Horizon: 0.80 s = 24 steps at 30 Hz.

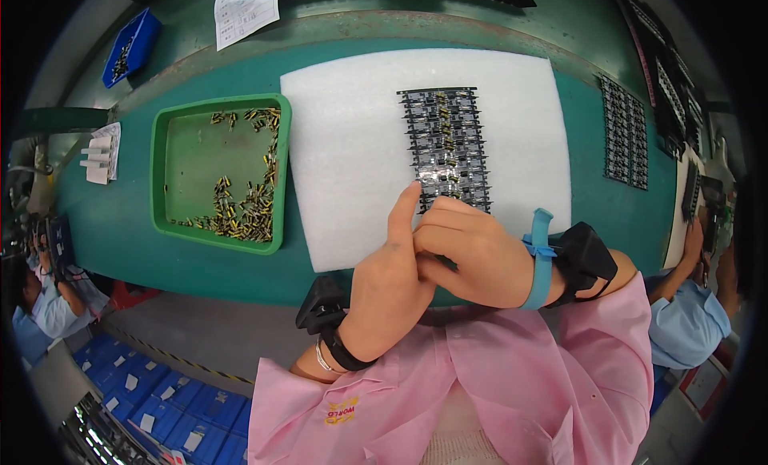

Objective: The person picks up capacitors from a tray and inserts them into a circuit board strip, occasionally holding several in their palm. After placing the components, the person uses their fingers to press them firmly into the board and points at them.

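Observation:
A panel of dark circuit boards [428,133] lies on a white foam sheet [344,145], with a column of small gold-and-black cylindrical capacitors [446,113] down its middle. My left hand [384,285] is at the panel's near left, its index finger stretched out to touch the left edge; its other fingers are largely hidden. Over the panel's near end, my right hand [472,249] is closed with fingers bent and pressed together. Whatever is between its fingertips is hidden. Left of the foam, a green tray [160,177] holds many loose capacitors [240,213].
More board panels [624,133] lie at the right on the green table [232,277]. A blue bin [144,33] of small parts and a paper sheet [246,13] are at the back. Co-workers sit on both sides. Blue crates [184,409] stand on the floor at lower left.

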Motion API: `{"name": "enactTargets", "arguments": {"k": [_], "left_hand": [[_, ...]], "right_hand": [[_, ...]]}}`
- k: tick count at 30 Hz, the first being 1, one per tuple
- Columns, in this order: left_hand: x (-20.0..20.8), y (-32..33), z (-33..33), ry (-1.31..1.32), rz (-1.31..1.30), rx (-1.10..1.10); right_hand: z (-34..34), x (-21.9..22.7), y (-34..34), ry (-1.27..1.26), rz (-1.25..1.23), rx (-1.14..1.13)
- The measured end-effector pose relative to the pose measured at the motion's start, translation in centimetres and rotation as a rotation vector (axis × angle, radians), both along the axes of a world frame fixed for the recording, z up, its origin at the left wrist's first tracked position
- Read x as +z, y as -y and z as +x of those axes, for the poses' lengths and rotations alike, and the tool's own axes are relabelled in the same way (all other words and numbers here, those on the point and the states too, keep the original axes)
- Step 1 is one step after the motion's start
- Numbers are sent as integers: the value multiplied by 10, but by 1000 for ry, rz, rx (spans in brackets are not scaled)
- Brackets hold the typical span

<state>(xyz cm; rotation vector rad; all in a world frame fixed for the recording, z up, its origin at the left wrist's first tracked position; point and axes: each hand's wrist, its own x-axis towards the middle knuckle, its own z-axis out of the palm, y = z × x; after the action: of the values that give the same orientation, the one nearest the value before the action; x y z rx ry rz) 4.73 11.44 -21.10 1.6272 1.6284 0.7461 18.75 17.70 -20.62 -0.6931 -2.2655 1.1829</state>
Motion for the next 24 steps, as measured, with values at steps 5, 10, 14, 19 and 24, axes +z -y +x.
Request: {"name": "enactTargets", "arguments": {"k": [5,10,14,19,24], "left_hand": [[-3,2,-14,120,-66,-14],[4,7,-26,246,-1,57],[2,22,-63,558,-161,82],[4,43,-104,1843,-504,406],[11,43,-92,1865,-413,700]], "right_hand": [[-13,-5,9,8,77,-19],[-22,9,3,8,-19,9],[-20,15,5,-16,-163,-58],[-14,21,15,-94,-327,-182],[-6,22,15,-103,-345,-202]]}}
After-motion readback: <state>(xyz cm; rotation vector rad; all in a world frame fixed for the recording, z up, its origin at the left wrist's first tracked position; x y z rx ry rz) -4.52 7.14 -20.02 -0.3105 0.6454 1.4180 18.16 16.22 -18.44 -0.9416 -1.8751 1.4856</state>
